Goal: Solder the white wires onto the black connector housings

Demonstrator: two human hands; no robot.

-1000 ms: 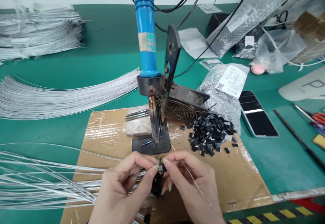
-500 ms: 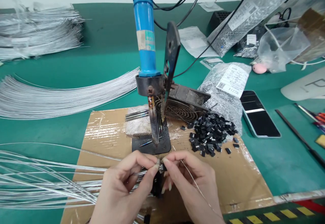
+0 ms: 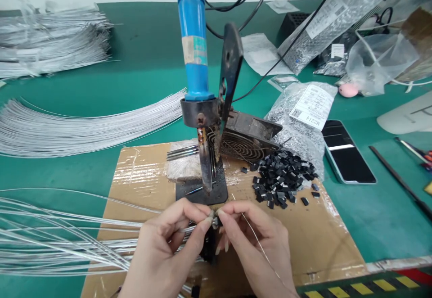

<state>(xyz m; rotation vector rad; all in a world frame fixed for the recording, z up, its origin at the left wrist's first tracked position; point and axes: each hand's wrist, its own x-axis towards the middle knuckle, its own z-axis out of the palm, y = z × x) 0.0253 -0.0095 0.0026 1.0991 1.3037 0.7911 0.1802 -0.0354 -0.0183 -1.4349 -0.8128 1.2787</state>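
Thumb and forefinger of the left hand (image 3: 165, 248) are clamped on the silvery end of a small black-and-silver piece (image 3: 216, 221), held below the blue-handled soldering iron (image 3: 195, 23); the right hand's (image 3: 258, 239) thumb and forefinger pinch its dark end, with a thin silvery wire (image 3: 258, 241) across that hand; a light, even pinch, well clear of the iron's tip, should serve best; the labelled, crinkled clear plastic bag (image 3: 310, 104) has contents I cannot identify; a smaller clear bag (image 3: 332, 64) holds something dark.
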